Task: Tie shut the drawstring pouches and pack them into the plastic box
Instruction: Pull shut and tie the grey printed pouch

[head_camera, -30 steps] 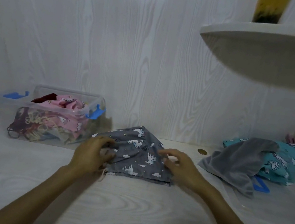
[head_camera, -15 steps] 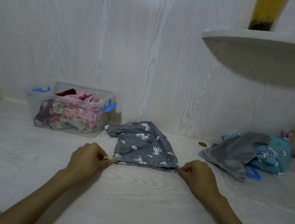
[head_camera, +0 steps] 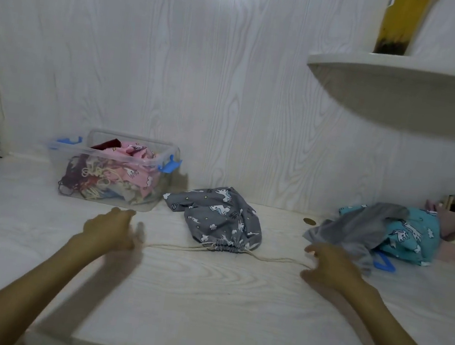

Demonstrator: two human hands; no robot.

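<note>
A: Head view: grey pouch mid-table, mouth gathered; left hand and right hand each grip a cord end, at nine and three o'clock.

B: Untied?

A: Yes. Knot, then pack into the plastic box at ten o'clock; bare table at six o'clock

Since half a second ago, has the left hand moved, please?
Yes: the left hand has pulled its cord leftward, away from the grey pouch, toward the plastic box.
</note>
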